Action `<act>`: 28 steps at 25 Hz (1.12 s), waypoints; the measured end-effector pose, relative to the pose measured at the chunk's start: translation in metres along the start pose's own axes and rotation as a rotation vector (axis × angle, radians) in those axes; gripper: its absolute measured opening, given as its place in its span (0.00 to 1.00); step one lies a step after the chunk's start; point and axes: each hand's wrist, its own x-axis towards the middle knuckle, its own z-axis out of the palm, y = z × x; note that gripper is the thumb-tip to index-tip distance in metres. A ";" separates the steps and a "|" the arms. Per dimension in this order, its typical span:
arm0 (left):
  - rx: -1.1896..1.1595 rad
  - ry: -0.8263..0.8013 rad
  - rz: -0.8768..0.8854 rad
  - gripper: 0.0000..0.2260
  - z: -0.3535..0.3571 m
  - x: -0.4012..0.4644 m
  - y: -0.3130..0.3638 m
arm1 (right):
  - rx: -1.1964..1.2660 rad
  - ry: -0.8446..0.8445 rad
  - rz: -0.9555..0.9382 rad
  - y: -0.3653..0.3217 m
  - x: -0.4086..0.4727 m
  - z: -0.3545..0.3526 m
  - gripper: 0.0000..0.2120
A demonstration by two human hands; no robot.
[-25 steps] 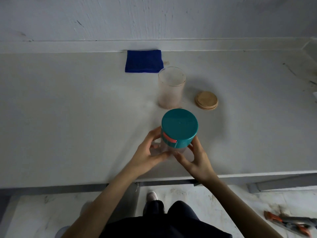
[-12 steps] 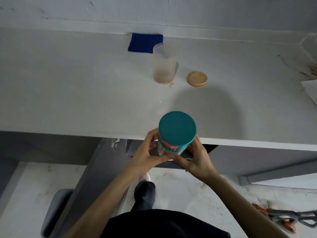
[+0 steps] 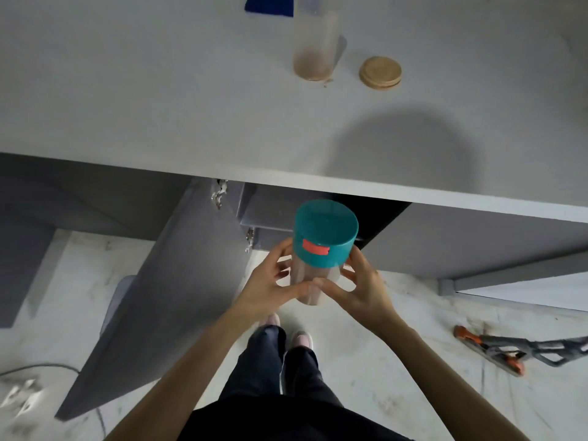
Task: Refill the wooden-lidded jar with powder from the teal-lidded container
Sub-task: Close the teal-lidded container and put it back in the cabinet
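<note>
I hold the teal-lidded container (image 3: 324, 232) with both hands in front of the open cabinet under the counter, below the counter's edge. It is a clear tub with a teal lid that bears an orange-red tab. My left hand (image 3: 270, 286) grips its left side and my right hand (image 3: 361, 289) its right side. On the counter, far back, stands the open clear jar (image 3: 313, 43) with a thin layer of brownish powder at its bottom. Its round wooden lid (image 3: 380, 72) lies flat just right of it.
A blue cloth (image 3: 269, 4) lies at the counter's back edge. The white counter (image 3: 159, 90) ends in a front edge above an open grey cabinet door (image 3: 165, 297) on my left. An orange and grey tool (image 3: 509, 350) lies on the floor at right.
Both hands have carried the teal-lidded container off the counter, toward me and down below its front edge. My view has dropped, showing the cabinet opening and the floor.
</note>
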 end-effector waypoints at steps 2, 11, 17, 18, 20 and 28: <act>0.000 -0.017 -0.072 0.24 -0.004 0.000 -0.013 | -0.049 -0.027 0.044 0.007 0.003 0.010 0.31; 0.025 0.004 -0.193 0.37 -0.021 0.036 -0.101 | -0.051 -0.118 0.179 0.073 0.049 0.064 0.30; 0.018 0.007 -0.206 0.38 -0.024 0.069 -0.156 | -0.049 -0.146 0.223 0.123 0.074 0.089 0.29; 0.029 -0.006 -0.200 0.35 -0.024 0.074 -0.162 | -0.056 -0.150 0.222 0.131 0.078 0.090 0.29; 0.066 -0.032 -0.180 0.30 -0.025 0.090 -0.174 | -0.080 -0.167 0.238 0.140 0.089 0.090 0.29; 0.276 -0.008 0.037 0.31 -0.044 0.176 -0.184 | -0.154 -0.150 0.139 0.164 0.177 0.089 0.30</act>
